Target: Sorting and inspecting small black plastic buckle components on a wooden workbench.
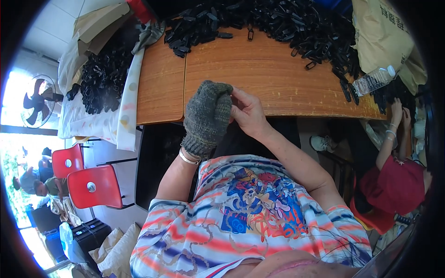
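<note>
My left hand (206, 116) wears a grey knitted glove and is curled closed over the near edge of the brown wooden table (222, 62). My right hand (251, 113) is bare, its fingers bent and pressed against the fingertips of the gloved one. Whatever lies between the two hands, if anything, is hidden by the glove and fingers. Beyond them, a wide heap of small black plastic parts (296, 28) stretches along the far side of the table. A few parts lie loose at its edge, one of them a looped black piece (251, 34).
Left, another black heap (104, 81) sits on a cloth-covered surface near a fan (39, 101). Red chairs (95, 186) stand below it. At right are a clear plastic bottle (374, 80), a paper sack (382, 34) and a co-worker in a dark red top (394, 185), hands at the table's end.
</note>
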